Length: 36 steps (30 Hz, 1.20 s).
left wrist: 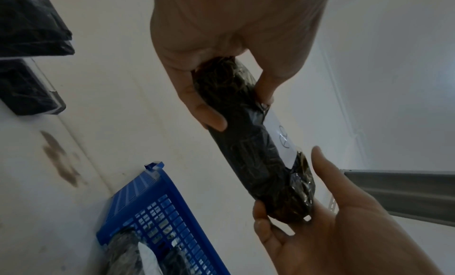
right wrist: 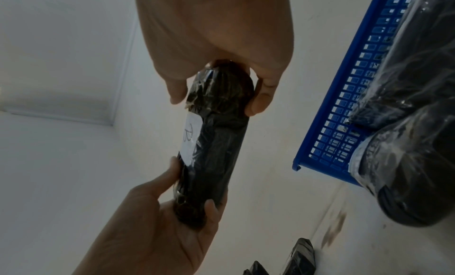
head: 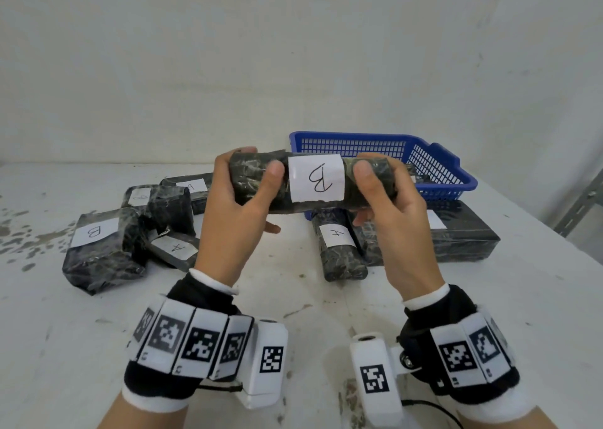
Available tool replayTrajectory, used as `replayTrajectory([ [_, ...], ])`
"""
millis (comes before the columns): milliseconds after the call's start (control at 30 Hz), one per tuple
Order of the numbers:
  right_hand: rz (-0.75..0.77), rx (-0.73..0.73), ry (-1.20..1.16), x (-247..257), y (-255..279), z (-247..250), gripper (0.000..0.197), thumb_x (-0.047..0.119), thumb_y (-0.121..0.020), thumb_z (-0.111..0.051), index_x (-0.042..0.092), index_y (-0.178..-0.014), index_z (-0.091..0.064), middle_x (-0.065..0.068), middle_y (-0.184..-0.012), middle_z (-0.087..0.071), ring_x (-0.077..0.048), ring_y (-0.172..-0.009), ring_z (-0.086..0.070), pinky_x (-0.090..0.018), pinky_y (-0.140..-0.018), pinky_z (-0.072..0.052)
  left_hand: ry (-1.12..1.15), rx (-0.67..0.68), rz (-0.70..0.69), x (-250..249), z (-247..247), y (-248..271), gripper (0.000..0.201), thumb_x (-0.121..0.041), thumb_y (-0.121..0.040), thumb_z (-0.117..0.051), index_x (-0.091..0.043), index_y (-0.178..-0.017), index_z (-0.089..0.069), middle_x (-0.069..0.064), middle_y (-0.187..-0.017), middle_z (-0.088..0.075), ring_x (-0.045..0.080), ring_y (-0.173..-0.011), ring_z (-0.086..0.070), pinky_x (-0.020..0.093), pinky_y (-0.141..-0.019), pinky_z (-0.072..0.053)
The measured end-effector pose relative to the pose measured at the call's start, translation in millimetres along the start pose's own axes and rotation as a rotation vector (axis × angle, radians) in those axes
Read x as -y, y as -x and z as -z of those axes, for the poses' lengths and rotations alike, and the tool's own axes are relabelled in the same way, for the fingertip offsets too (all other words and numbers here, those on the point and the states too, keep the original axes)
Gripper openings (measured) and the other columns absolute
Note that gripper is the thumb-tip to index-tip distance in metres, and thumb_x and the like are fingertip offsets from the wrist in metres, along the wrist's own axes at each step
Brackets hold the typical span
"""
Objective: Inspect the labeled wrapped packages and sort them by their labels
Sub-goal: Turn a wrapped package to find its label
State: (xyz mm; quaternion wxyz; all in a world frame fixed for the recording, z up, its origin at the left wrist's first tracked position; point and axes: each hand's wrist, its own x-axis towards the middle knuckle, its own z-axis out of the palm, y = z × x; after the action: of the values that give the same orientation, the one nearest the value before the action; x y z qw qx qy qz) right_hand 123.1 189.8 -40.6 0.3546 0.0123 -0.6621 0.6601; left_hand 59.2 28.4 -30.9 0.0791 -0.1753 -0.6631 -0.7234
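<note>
A black wrapped roll (head: pixel 257 184) with a white label (head: pixel 316 180) marked B is held level above the table, label facing me. My left hand (head: pixel 257 167) grips its left end, thumb in front and fingers behind. My right hand (head: pixel 375 171) grips its right end the same way. In the left wrist view the roll (left wrist: pixel 251 152) runs from my left hand (left wrist: pixel 229 96) down to my right hand (left wrist: pixel 295 197). The right wrist view shows the roll (right wrist: pixel 216 143) between my right hand (right wrist: pixel 214 96) and left hand (right wrist: pixel 192 182).
A blue basket (head: pixel 434 167) behind the roll holds wrapped packages (left wrist: pixel 128 256). On the left lies a pile: a B package (head: pixel 98 249) and two A packages (head: pixel 173 249), (head: pixel 189 187). Right of centre lie an A roll (head: pixel 339 249) and a big black block (head: pixel 463 236).
</note>
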Motion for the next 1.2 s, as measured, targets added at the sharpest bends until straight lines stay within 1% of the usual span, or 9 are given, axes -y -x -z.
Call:
replayTrajectory([
  [133,-0.023,-0.003,-0.063,0.6,-2.4,1.5,0.018,0.038,-0.091,-0.066,0.023,-0.102,-0.066,0.006,-0.096,-0.069,-0.008,-0.088,-0.063,-0.023,-0.059,-0.051,0.069,-0.01,0.066,-2.9,4.2,-3.5,0.044,-0.042,-0.093,-0.055,-0.016,-0.128,-0.055,0.003,-0.115,-0.067,0.015,-0.094,-0.07,0.027,-0.054,-0.055],
  [333,-0.042,-0.01,-0.06,2.4,-3.0,4.0,0.018,0.032,-0.091,-0.061,0.02,-0.102,-0.067,-0.001,-0.1,-0.07,-0.011,-0.091,-0.065,-0.025,-0.06,-0.054,0.072,0.036,0.083,-6.4,5.4,-2.4,0.038,-0.042,-0.094,-0.052,-0.014,-0.115,-0.065,0.0,-0.098,-0.073,0.012,-0.087,-0.071,0.028,-0.059,-0.059],
  [467,-0.024,-0.012,0.002,3.2,-1.7,3.5,0.001,0.027,-0.094,-0.066,0.027,-0.094,-0.067,0.01,-0.09,-0.069,-0.01,-0.087,-0.065,-0.025,-0.059,-0.054,0.058,0.043,0.079,-5.6,2.7,-1.3,0.04,-0.042,-0.092,-0.056,-0.01,-0.115,-0.063,0.0,-0.097,-0.072,0.011,-0.084,-0.071,0.027,-0.058,-0.058],
  [667,0.026,0.007,0.067,3.4,2.8,0.3,0.013,0.033,-0.084,-0.072,0.026,-0.092,-0.065,0.008,-0.085,-0.07,-0.012,-0.08,-0.068,-0.021,-0.057,-0.052,-0.01,0.055,0.04,-2.9,0.4,-0.3,0.069,-0.057,-0.063,-0.067,-0.012,-0.115,-0.061,0.0,-0.101,-0.072,0.013,-0.086,-0.071,0.026,-0.061,-0.057],
  [833,0.028,0.039,0.091,6.9,4.3,-2.7,0.029,0.038,-0.074,-0.077,0.026,-0.096,-0.061,0.0,-0.098,-0.069,-0.023,-0.094,-0.07,-0.032,-0.073,-0.06,-0.062,0.082,0.027,-3.6,-0.6,2.6,0.058,-0.063,-0.058,-0.066,-0.028,-0.103,-0.057,-0.012,-0.096,-0.069,0.007,-0.086,-0.068,0.022,-0.062,-0.052],
  [933,0.041,0.053,0.094,8.8,5.0,-1.9,0.042,0.028,-0.075,-0.081,0.023,-0.109,-0.057,-0.004,-0.108,-0.067,-0.017,-0.099,-0.07,-0.032,-0.081,-0.06,-0.079,0.116,0.048,-6.3,0.4,3.7,0.053,-0.063,-0.062,-0.065,-0.031,-0.103,-0.054,-0.009,-0.098,-0.069,0.013,-0.085,-0.068,0.012,-0.05,-0.043],
  [1000,0.053,0.026,0.077,7.9,4.9,-1.8,0.065,0.02,-0.075,-0.083,0.027,-0.128,-0.047,-0.006,-0.12,-0.063,-0.016,-0.105,-0.069,-0.035,-0.086,-0.06,-0.062,0.11,0.039,-7.9,0.8,3.9,0.055,-0.058,-0.062,-0.068,-0.027,-0.105,-0.054,-0.006,-0.097,-0.068,0.015,-0.081,-0.067,0.013,-0.046,-0.043],
  [1067,0.033,-0.012,0.032,6.7,4.4,-2.0,0.086,0.018,-0.074,-0.085,0.032,-0.142,-0.035,-0.007,-0.127,-0.061,-0.014,-0.109,-0.069,-0.033,-0.089,-0.059,-0.019,0.096,0.017,-9.8,0.3,3.8,0.057,-0.05,-0.063,-0.073,-0.024,-0.109,-0.054,-0.004,-0.098,-0.069,0.016,-0.081,-0.067,0.02,-0.053,-0.05],
  [1200,-0.013,0.018,0.107,7.8,4.1,-4.5,0.064,0.027,-0.077,-0.082,0.02,-0.132,-0.05,0.001,-0.124,-0.066,-0.012,-0.113,-0.067,-0.04,-0.097,-0.057,0.06,0.09,-0.031,-12.0,2.1,3.6,0.058,-0.029,-0.07,-0.08,-0.019,-0.121,-0.055,-0.003,-0.11,-0.069,0.012,-0.095,-0.069,0.021,-0.072,-0.056],
])
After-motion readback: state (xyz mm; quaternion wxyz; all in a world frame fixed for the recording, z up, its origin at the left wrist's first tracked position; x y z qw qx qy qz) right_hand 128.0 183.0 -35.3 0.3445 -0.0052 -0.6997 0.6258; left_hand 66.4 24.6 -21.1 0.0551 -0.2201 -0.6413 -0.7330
